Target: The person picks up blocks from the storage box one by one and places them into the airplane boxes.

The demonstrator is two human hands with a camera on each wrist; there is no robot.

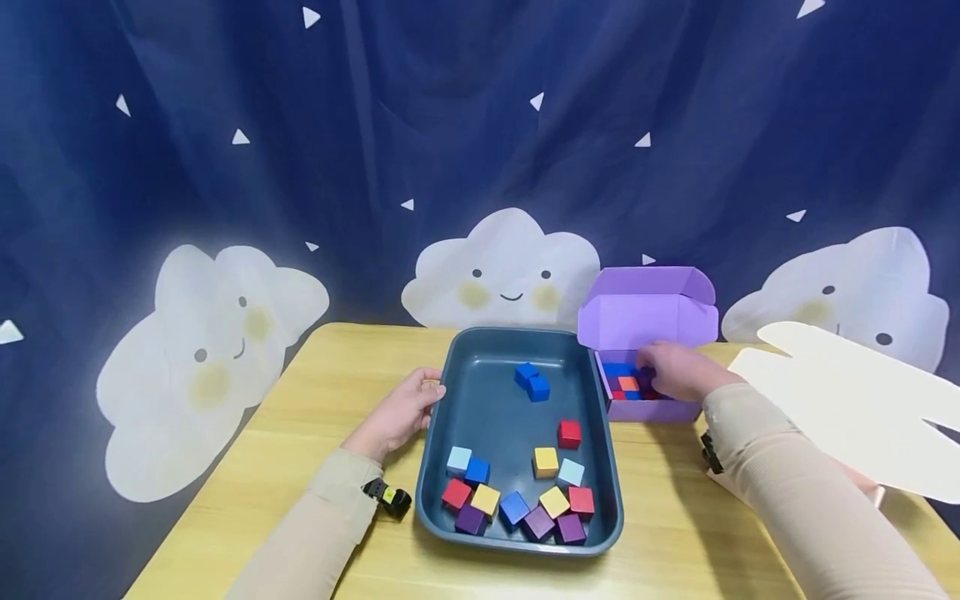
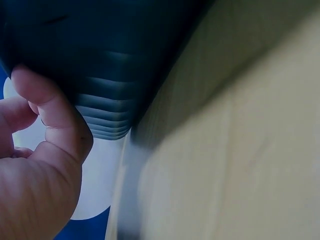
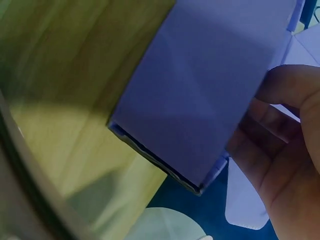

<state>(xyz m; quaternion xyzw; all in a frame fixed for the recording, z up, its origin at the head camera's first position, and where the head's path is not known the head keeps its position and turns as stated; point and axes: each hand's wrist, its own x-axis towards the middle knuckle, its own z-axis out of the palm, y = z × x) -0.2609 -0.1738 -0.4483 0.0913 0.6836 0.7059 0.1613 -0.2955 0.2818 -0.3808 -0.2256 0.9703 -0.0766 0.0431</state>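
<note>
Your left hand was at the left side of a dark blue-grey tray, its bent fingers and thumb clamped on the rim. In the tray, two blue cubes sat touching near the far end, with more coloured cubes clustered toward the near end. To the right stood an open purple box, holding coloured blocks; your right hand reached inside, and you could not tell whether its hidden fingertips pinched one.
</note>
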